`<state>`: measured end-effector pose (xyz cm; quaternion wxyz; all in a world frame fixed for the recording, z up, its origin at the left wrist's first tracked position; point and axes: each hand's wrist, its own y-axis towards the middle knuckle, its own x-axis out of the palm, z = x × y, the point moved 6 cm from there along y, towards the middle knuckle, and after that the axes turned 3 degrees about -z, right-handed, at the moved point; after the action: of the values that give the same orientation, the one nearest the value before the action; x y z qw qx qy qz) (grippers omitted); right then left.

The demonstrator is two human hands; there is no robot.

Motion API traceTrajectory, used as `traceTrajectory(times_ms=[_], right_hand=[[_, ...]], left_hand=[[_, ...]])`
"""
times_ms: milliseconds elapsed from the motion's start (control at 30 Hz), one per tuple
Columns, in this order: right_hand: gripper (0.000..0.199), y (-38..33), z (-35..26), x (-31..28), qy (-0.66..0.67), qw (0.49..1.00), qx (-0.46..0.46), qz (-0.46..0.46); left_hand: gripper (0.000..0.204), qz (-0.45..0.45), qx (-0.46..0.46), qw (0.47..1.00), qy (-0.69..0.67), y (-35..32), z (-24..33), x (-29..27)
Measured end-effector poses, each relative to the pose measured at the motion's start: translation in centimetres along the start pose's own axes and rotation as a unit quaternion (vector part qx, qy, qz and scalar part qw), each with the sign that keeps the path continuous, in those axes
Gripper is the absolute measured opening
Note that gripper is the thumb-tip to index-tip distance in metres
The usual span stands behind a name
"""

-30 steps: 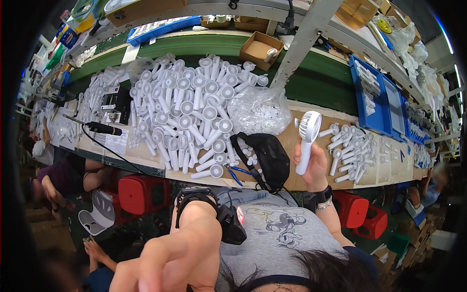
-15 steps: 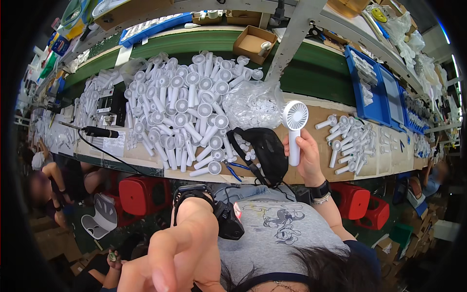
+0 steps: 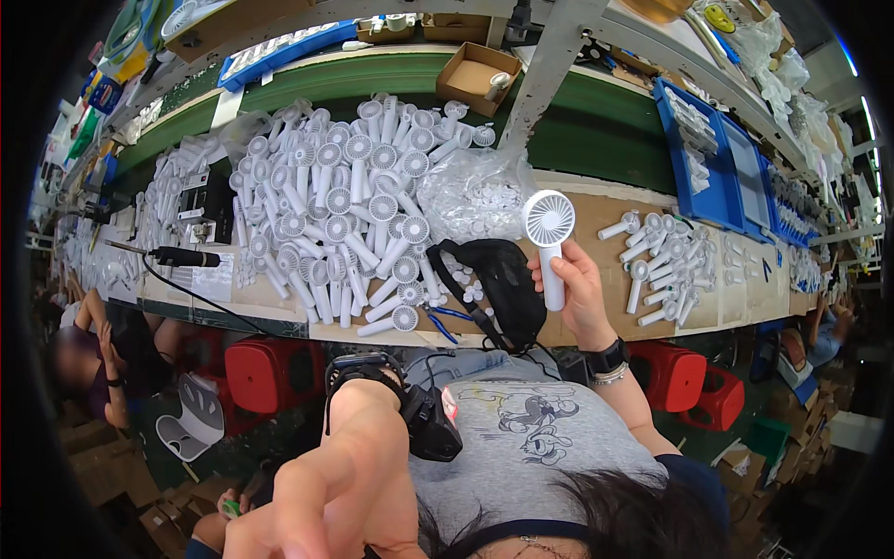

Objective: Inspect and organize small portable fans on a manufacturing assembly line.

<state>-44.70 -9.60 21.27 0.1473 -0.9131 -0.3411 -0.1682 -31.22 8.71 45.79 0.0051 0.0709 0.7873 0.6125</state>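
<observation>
Over cardboard, the right hand holds a fan.

Grey printed T-shirt, black wristband

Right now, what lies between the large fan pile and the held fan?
In the head view, a clear plastic bag and, nearer the body, a black pouch.

One head-worn fisheye looks down from close above, facing across the workbench.
</observation>
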Motion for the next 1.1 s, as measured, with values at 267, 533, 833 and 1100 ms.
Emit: traceTrajectory(times_ms=[267,533,833,1100], right_hand=[[0.029,0.2,1.3,-0.9,0.003,1.000,0.018,-0.005],[0.029,0.0,0.8,-0.6,-0.003,0.999,0.009,-0.036],[0.030,0.1,0.9,-1.0,-0.008,0.999,0.009,-0.045],[0.030,0.3,0.5,-0.9,0.026,0.999,-0.017,-0.027]], left_hand=[[0.046,0.029,0.031,0.999,-0.007,-0.8,-0.6,1.2],[0.050,0.037,0.078,0.993,-0.082,-1.4,-2.1,2.3],[0.056,0.037,0.061,0.992,-0.105,-2.7,-1.1,2.8],[0.051,0.027,0.055,0.990,-0.129,-2.8,-1.1,2.8]])
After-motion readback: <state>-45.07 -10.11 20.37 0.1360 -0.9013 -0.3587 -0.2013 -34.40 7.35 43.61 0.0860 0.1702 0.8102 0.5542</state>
